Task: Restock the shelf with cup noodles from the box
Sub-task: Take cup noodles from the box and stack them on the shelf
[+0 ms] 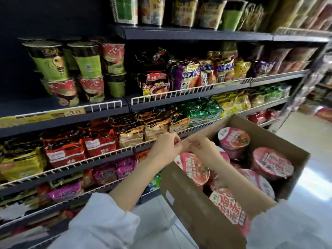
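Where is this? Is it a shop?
Most likely a shop's noodle aisle: tiered shelves packed with noodle packets, a yellow price strip, and an open cardboard box of cup noodles.

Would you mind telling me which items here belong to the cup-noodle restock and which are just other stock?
Job:
- cardboard box
- pink-lidded cup noodles inside it
- shelf with stacked cups
- left hand, right hand, meeting above the box

Not part of it:
- packet noodles
- green packets

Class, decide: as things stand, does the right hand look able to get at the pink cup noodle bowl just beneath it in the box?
Probably yes. The right hand hovers over the open cardboard box, and the pink bowl below has nothing covering it. Both hands seem busy with something small.
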